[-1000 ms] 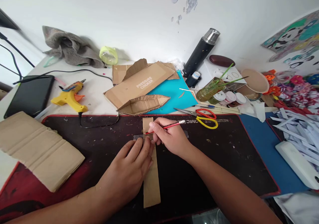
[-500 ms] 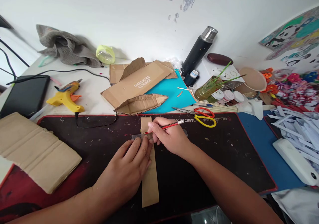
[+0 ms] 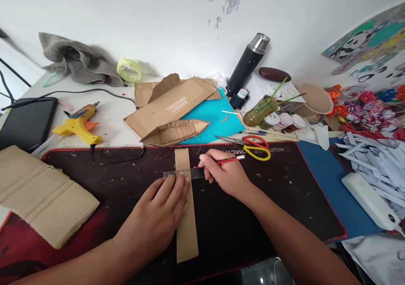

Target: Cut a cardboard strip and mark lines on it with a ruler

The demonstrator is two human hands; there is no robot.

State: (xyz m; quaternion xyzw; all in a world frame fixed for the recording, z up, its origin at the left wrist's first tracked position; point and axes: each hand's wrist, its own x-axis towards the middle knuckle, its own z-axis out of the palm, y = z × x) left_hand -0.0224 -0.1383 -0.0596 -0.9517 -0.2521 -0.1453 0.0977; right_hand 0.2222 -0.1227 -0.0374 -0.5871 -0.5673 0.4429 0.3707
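A narrow brown cardboard strip (image 3: 187,234) lies lengthwise on the black mat. Across its upper part rests a clear ruler (image 3: 198,173), partly covered by my fingers. My left hand (image 3: 164,204) lies open over the strip, its fingertips pressing on the ruler and cardboard. To the right of the strip, my right hand (image 3: 223,171) is closed around a red pencil (image 3: 229,160). The pencil's tip end points left, near the strip's right edge above the ruler; I cannot tell whether it touches anything.
Red-and-yellow scissors (image 3: 256,146) lie beyond my right hand. A yellow glue gun (image 3: 79,126) with a cord sits at the left, behind folded cardboard (image 3: 47,196). Cardboard pieces (image 3: 171,107), a black thermos (image 3: 245,67) and paint jars (image 3: 284,121) stand at the back.
My right hand with the pencil has moved right, off the strip, uncovering more of the ruler. My left hand stays on the ruler. The whole view has shifted slightly.
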